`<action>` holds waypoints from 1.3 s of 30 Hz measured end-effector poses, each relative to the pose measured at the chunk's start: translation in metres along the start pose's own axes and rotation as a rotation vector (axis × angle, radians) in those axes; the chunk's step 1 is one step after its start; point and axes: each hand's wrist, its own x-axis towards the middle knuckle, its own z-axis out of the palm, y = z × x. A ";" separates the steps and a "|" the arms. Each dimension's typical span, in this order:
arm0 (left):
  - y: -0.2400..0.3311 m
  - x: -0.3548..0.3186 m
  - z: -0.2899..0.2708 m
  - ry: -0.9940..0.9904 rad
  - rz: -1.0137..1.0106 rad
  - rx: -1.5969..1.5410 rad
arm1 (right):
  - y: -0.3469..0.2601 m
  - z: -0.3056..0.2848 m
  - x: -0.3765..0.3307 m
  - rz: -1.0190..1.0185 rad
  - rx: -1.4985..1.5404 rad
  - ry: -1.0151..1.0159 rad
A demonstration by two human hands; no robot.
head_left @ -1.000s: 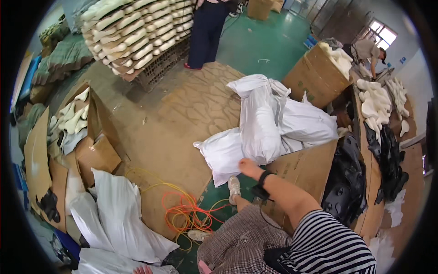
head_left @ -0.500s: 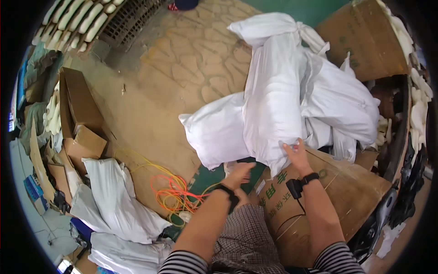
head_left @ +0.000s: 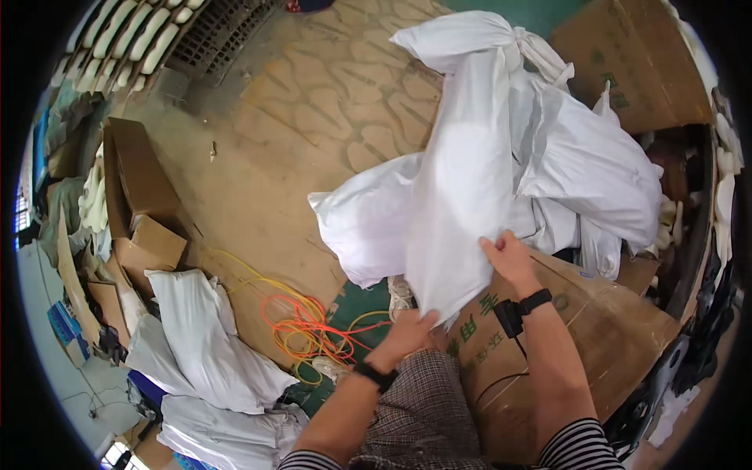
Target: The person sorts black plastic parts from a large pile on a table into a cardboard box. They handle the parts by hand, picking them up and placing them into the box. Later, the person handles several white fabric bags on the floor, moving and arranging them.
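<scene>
A long white woven sack (head_left: 462, 188) lies on top of a heap of similar sacks, its near end pulled toward me. My left hand (head_left: 411, 329) is closed on the sack's near lower corner, just in front of my lap. Around the right edge of that same end, the fingers of my right hand (head_left: 509, 254) are closed on the fabric. Another white sack (head_left: 364, 215) sticks out beneath it to the left. More bulging sacks (head_left: 591, 168) lie to its right, and a sack tied at the neck (head_left: 462, 37) rests at the far end.
A large cardboard box (head_left: 572, 329) stands at my right, another box (head_left: 634, 63) at the far right. Orange and yellow cords (head_left: 305, 329) lie coiled on the floor near my feet. White sacks (head_left: 204, 345) and an opened carton (head_left: 145, 180) are on the left.
My left hand has moved from free air onto the sack's corner and closed on it. The sack's near end has stretched out flatter and shifted toward me and left.
</scene>
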 end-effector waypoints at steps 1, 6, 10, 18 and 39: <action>0.036 -0.026 -0.030 -0.049 -0.095 -0.085 | -0.009 -0.001 0.000 -0.009 0.017 -0.028; 0.045 -0.147 -0.077 -0.044 0.040 0.266 | -0.056 0.013 0.016 0.059 0.528 0.103; 0.018 -0.252 -0.089 0.115 0.110 0.303 | -0.103 0.030 0.042 0.057 0.401 0.108; -0.094 -0.371 -0.091 0.203 -0.236 0.031 | -0.199 0.150 0.006 -0.196 0.894 -0.472; -0.363 -0.655 -0.036 1.489 0.307 -1.769 | -0.510 0.440 -0.794 -2.010 0.162 -1.053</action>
